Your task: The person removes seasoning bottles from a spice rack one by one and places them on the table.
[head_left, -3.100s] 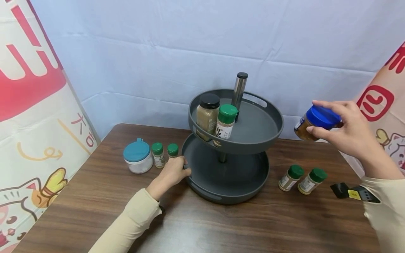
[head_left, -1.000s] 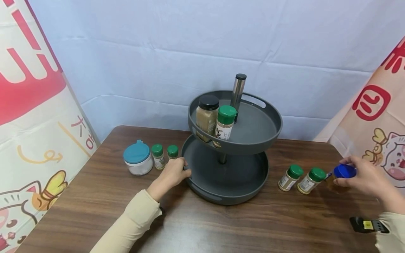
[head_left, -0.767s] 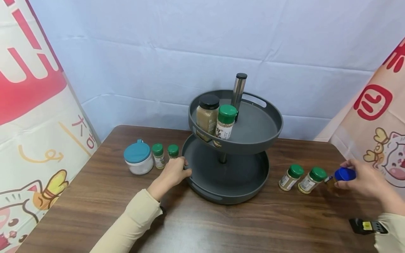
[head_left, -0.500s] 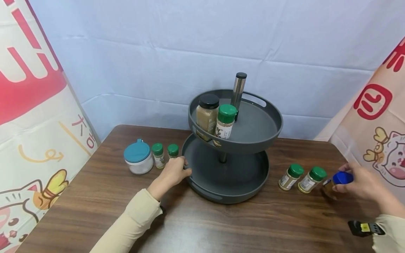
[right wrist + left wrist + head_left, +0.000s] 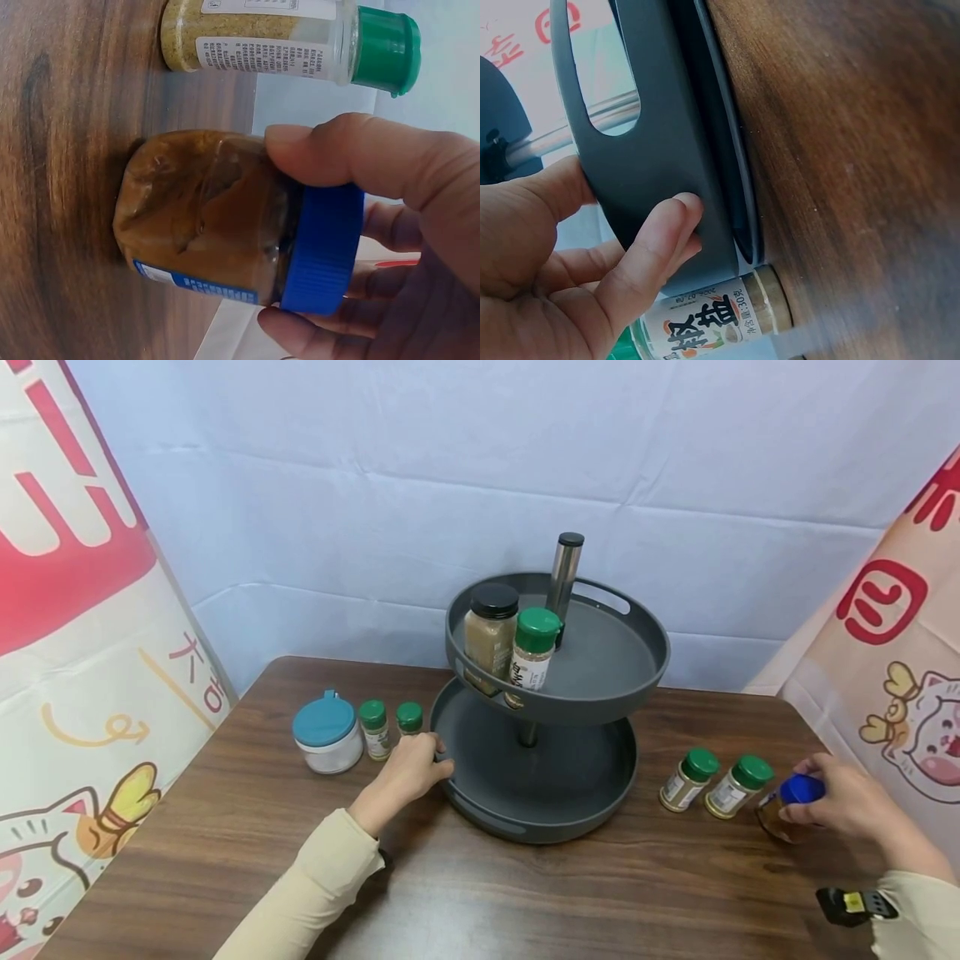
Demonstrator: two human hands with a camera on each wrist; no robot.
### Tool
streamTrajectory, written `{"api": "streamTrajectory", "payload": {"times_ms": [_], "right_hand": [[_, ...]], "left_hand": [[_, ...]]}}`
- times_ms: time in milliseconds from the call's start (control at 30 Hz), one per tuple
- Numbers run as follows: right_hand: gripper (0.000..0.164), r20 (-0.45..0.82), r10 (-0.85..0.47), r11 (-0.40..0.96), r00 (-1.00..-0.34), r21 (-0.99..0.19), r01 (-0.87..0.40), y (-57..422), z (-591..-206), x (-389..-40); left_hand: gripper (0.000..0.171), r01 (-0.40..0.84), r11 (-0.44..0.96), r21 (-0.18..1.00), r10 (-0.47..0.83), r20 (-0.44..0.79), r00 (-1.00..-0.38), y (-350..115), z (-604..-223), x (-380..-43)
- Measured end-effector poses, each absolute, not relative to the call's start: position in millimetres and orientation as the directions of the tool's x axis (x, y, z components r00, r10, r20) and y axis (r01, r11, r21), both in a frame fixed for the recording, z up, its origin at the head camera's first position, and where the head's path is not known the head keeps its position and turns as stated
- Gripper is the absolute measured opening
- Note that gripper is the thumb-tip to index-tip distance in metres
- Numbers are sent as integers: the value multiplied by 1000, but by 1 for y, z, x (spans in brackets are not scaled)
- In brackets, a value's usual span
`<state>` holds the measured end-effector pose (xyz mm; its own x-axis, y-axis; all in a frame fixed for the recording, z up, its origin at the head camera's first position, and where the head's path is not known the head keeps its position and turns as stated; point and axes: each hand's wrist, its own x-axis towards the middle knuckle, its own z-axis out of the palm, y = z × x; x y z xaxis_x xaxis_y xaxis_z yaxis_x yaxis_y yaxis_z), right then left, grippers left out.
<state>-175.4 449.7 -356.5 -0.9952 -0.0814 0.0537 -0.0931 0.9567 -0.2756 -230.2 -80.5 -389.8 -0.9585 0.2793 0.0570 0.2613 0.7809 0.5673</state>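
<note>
At four o'clock in the head view, the right hand (image 5: 851,806) grasps a jar (image 5: 202,217) around its ridged blue lid (image 5: 322,247), thumb and fingers on opposing sides. The jar has clear, rounded walls and brown contents; its blue label carries pale print too small to read. Its long axis is near upright, lid upward; seating on the wood-grain table (image 5: 600,893) cannot be confirmed. At eight o'clock on the smooth, dark-grey, round lower tray (image 5: 540,835), the left hand (image 5: 405,768) pinches the wall. Beside it, a spice bottle (image 5: 720,322) is labelled "椒盐".
</note>
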Motion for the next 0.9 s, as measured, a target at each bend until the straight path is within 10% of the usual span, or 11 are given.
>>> {"api": "streamTrajectory", "payload": {"times_ms": [900], "right_hand": [[60, -78, -113, 966, -991, -244, -90, 446, -338, -172]], "left_hand": [[22, 262, 786, 560, 281, 53, -958, -81, -389, -232]]}}
